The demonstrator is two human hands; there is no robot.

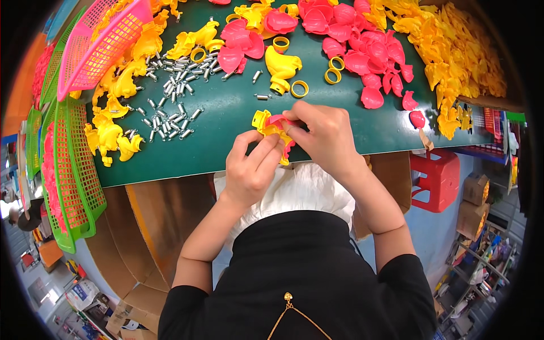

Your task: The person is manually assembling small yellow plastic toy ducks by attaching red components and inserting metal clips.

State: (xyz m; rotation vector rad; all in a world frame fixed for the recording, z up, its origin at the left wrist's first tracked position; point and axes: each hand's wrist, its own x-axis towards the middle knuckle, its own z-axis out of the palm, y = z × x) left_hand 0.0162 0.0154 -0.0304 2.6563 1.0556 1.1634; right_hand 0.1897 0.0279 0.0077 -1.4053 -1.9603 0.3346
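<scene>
Just over the table's near edge, my left hand (253, 169) grips a hollow yellow plastic toy half (261, 119) between thumb and fingers. My right hand (326, 133) pinches a pink plastic piece (276, 119) against it; fingers hide much of both parts. Beyond them lies a closed yellow toy body (283, 65), with yellow rings (300, 88) around it. Small metal springs (180, 79) are scattered to the left. Curved pink shells (371, 54) are heaped to the right, and more yellow toy halves (113, 133) line the left side.
The green table (218, 153) carries a large pile of yellow parts (462, 56) at far right. A pink basket (102, 51) and a green basket (76, 170) stand at left. Below are a cardboard box (116, 226) and a red stool (439, 178).
</scene>
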